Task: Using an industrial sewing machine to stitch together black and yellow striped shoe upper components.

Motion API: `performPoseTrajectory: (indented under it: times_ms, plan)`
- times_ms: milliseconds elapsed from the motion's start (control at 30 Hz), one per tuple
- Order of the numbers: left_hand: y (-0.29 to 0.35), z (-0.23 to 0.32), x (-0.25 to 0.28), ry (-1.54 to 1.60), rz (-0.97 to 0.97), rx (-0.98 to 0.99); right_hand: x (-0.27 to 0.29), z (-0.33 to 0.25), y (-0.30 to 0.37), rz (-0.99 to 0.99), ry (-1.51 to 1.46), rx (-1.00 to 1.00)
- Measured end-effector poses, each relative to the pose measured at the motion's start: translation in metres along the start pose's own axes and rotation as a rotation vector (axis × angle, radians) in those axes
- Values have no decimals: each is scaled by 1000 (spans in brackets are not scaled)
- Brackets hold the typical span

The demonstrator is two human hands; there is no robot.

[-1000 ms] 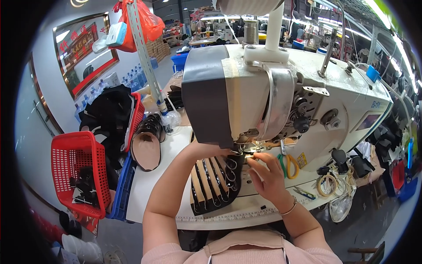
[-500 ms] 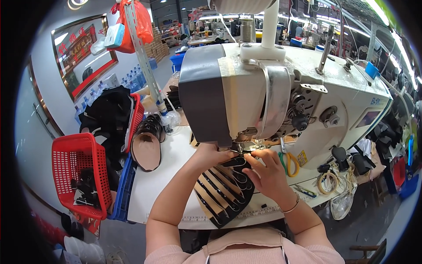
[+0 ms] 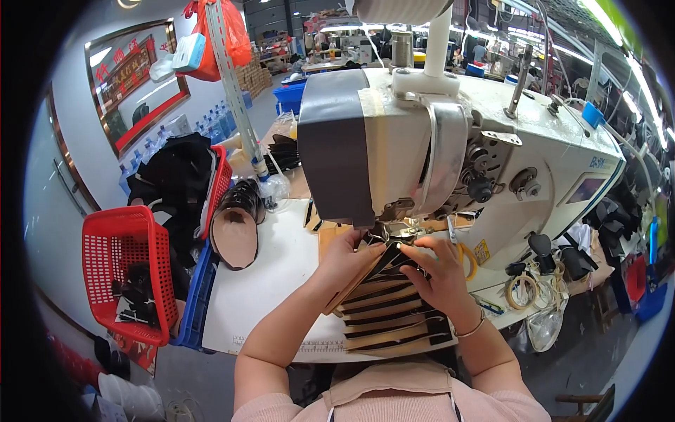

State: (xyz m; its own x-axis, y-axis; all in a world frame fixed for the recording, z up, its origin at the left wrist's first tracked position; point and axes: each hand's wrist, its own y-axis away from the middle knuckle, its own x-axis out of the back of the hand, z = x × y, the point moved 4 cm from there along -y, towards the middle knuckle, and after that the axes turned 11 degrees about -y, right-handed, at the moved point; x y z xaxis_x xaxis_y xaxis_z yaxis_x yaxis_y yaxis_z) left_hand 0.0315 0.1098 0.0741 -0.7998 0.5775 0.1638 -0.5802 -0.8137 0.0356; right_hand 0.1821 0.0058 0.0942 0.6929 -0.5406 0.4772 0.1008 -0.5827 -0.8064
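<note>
A string of black-and-tan shoe pieces point(image 3: 394, 313) lies fanned out at the front of a white sewing machine's table, just below my hands. My left hand point(image 3: 343, 259) grips one of these pieces between thumb and fingers, close under the machine head point(image 3: 332, 151). My right hand point(image 3: 440, 273) is at the right side of the work near the needle area. Its thumb and fingers are bent and apart, with the index fingertip at the black edge of the piece. The presser foot and needle are partly hidden by the hands.
Yellow-handled scissors point(image 3: 466, 261) lie behind my right hand. A tape roll point(image 3: 522, 292) and cords are at the right. On the left are a dark shoe with a tan sole point(image 3: 235, 238), a red basket point(image 3: 166, 281) of black scraps and a blue crate point(image 3: 195, 302).
The fanned pieces have turned, so their tan and black edges now lie more sideways. My left hand has drawn a piece round beside it. My right hand has shifted slightly right and down.
</note>
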Motion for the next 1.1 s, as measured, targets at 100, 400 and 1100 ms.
performPoseTrajectory:
  times_ms: [100, 400, 1100]
  plan:
    - [-3, -8, -1, 33, 14, -8, 1, 22, 6, 113, -82, -72]
    - [-7, -19, -2, 269, -6, -31, -7, 75, 13, 253, -634, -644]
    - [5, -36, -20, 569, 96, -12, -7, -2, -11, -101, 122, 35]
